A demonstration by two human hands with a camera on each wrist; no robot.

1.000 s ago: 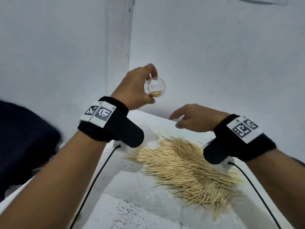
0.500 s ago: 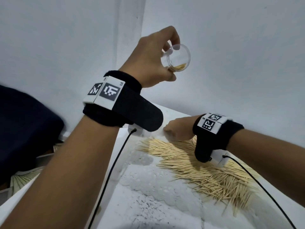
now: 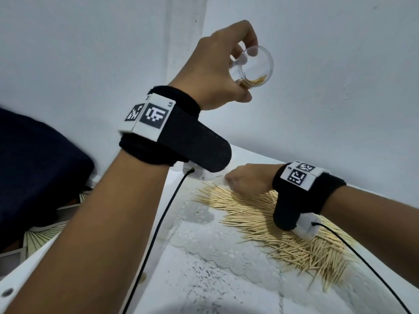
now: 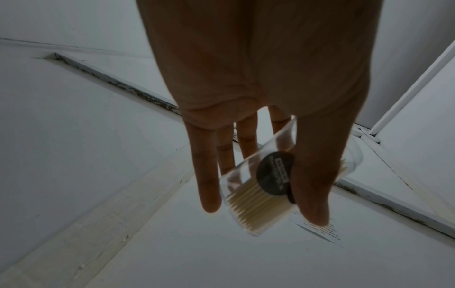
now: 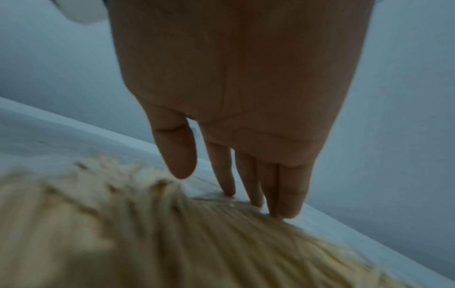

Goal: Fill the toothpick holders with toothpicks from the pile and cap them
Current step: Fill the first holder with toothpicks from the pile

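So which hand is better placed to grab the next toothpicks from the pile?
Right. The right hand is down at the far edge of the toothpick pile, fingers straight. The left hand is raised, gripping the clear holder.

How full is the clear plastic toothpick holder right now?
Partly filled: the clear plastic toothpick holder, tipped sideways in the left hand, holds one thin layer of toothpicks.

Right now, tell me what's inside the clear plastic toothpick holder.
The clear plastic toothpick holder holds a shallow layer of wooden toothpicks, far from full; the left hand covers part.
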